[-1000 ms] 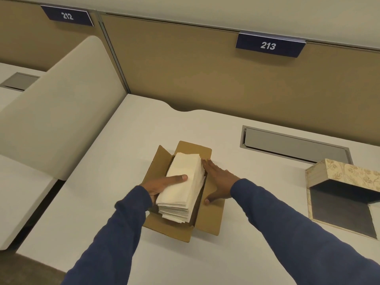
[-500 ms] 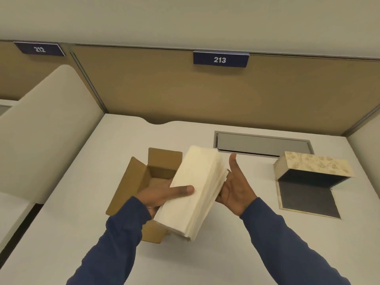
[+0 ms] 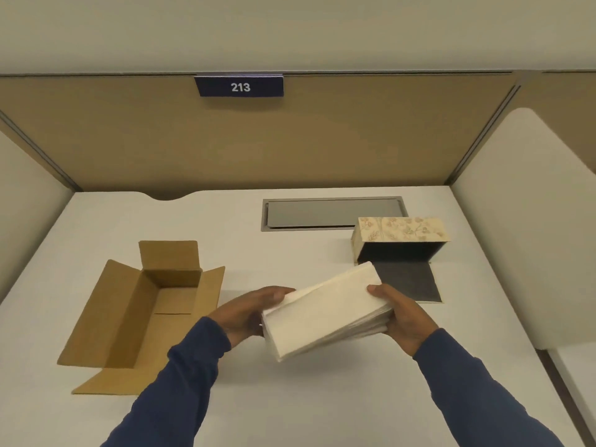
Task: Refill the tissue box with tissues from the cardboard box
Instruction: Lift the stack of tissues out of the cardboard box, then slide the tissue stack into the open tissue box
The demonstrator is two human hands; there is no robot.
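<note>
A thick stack of white tissues [image 3: 325, 312] hangs above the desk, held at both ends. My left hand [image 3: 248, 314] grips its near-left end and my right hand [image 3: 401, 314] grips its far-right end. The brown cardboard box [image 3: 142, 308] lies open on the left with its flaps spread, and its inside looks bare. The floral tissue box [image 3: 400, 233] lies on its side at the right, its dark open bottom facing me and its dark flap [image 3: 409, 282] flat on the desk. The far corner of the stack overlaps that flap in view.
A white desk [image 3: 306, 398] carries everything. A grey cable hatch [image 3: 329, 212] is set in it behind the tissue box. Tan partition panels with a "213" sign [image 3: 240, 87] close the back; cream side screens [image 3: 522, 221] stand at both sides.
The stack came up out of the cardboard box and travelled right toward the tissue box. My right hand went from the box's side to gripping the stack's end. The view swung right.
</note>
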